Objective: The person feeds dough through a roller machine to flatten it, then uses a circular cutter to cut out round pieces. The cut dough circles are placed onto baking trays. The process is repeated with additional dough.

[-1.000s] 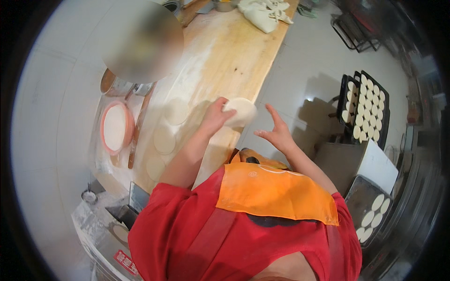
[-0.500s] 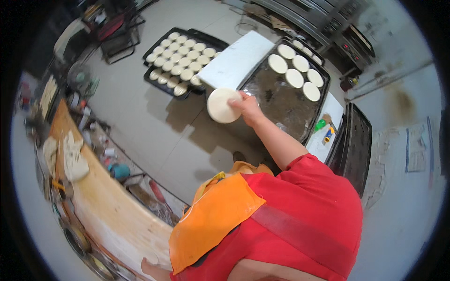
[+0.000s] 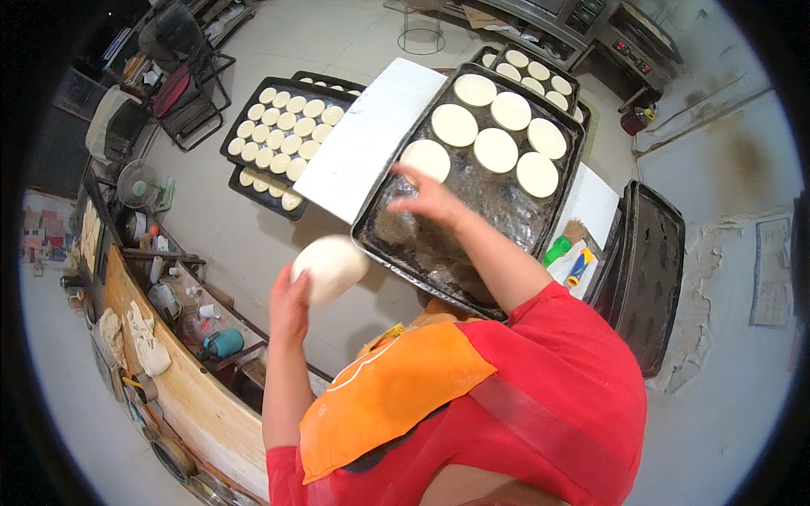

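We see bright, even indoor light, with soft shadows on the pale floor under the small-disc trays [image 3: 283,139]. Heavy fisheye: straight edges bow near the rim and black vignette fills the corners. The right hand [image 3: 434,201] shows slight motion blur, and the greased baking tray [image 3: 405,232] gives dull glare.
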Tool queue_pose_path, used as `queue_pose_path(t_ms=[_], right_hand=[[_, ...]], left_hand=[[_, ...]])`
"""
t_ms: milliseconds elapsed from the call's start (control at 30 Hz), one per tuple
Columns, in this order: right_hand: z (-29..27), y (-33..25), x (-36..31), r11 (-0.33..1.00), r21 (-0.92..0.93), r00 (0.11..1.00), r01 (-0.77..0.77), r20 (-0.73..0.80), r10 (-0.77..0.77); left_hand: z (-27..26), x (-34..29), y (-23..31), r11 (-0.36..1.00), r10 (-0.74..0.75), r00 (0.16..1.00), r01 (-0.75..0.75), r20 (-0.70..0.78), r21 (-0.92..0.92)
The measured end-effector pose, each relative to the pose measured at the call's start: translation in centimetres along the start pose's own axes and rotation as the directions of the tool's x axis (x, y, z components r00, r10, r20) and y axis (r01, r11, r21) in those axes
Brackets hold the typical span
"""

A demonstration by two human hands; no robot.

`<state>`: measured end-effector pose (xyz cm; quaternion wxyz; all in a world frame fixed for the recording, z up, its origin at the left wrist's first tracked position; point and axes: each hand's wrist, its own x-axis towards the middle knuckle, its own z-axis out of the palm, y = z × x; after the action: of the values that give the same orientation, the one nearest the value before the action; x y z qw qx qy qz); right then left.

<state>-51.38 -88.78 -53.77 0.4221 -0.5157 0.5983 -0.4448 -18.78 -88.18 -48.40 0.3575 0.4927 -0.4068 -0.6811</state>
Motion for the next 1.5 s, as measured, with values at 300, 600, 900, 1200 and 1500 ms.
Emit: queue_pose_path(t_ms=[300, 600, 900, 1200, 1500], right_hand=[[-4.9, 10.0, -6.1, 0.766, 0.63, 0.739, -0.125, -0.457, 0.496], [-4.6, 10.2, -8.1, 0.784, 0.56, 0.86, -0.269, -0.226, 0.457], [9.9, 0.2, -0.1, 0.947, 0.179, 0.946, -0.267, -0.137, 0.293], [41.9, -8.2, -19.1, 0.976, -0.219, 0.331, 0.018, 0.922, 0.201], [50.3, -12.3, -31.6, 0.911, 0.226, 0.046, 0.344, 0.965, -0.257]], left_hand=[[0.7, 3.0, -5.0, 0.924, -0.042, 0.999, 0.027, 0.031, 0.383], [-24.9, -27.0, -21.7, 0.391, 0.286, 0.121, 0.891, -0.95, 0.231], [-29.2, -48.7, -39.8, 0.215, 0.369, -0.03, 0.975, -0.929, 0.054], [-26.3, -56.1, -24.3, 0.233, 0.189, 0.342, 0.895, -0.921, 0.38], [-27.3, -49.2, -14.9, 1.0, 0.019, 0.69, -0.026, -0.724, 0.001]])
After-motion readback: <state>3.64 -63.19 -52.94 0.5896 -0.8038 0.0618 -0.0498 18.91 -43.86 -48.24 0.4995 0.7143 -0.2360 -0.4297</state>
